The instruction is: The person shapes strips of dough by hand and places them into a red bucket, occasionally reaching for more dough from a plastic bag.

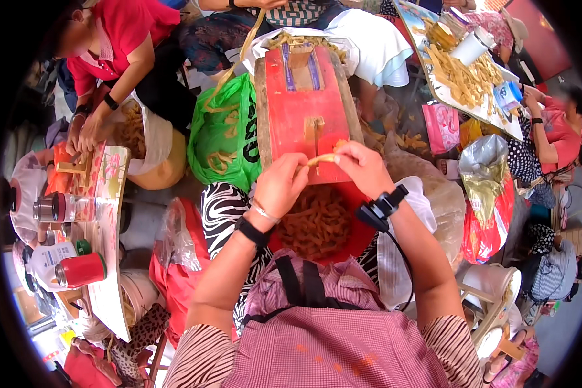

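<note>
Centrally, your left hand [283, 184] and right hand [365, 167] each have thumb and fingers pinched on an end of a short, pale-yellow strip [322, 158], held over the lower end of a red-topped wooden board [291, 119]. Just below, a round red basin [353, 210] already bears many short brown pieces [313, 226], suggesting considerable progress; the strip appears unfinished, and tan lengths [221, 161] in a bright-green plastic bag [204, 139], left of centre, probably remain.

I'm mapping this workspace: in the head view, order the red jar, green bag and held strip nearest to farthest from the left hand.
1. Held strip: in the left hand.
2. Green bag: just to its upper left.
3. Red jar: far left.
</note>
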Demonstrator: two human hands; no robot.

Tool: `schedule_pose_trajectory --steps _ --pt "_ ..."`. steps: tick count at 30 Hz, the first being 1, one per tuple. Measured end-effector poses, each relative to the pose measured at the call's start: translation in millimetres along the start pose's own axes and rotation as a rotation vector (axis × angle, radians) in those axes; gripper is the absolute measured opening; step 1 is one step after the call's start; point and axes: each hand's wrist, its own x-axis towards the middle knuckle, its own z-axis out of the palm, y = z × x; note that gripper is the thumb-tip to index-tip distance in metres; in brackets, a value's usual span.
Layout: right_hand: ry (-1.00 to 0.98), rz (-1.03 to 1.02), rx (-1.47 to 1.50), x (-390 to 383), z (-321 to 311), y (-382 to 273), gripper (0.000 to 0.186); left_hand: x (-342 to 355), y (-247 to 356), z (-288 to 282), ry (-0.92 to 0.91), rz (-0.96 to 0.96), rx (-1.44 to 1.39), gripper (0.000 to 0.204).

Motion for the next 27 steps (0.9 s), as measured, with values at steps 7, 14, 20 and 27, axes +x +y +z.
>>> schedule_pose_trajectory --steps 7,14,20,27 --pt "0.242 0.107 -0.741 27 -8 31 0.011 26 -29 2 0.171 0.151 0.368 0.008" --pt "-0.297 0.317 0.271 -7 -19 -14 0.012 -2 -14 5 -0.2 -0.254 -0.197 0.01" --pt "-0.305 0.211 0.298 -2 -9 0 0.01 2 0 9 -0.099 -0.253 -0.466 0.01" --pt "-0.255 0.043 0.223 16 0 3 0.01 11 7 2 -0.031 -0.272 -0.479 0.01"
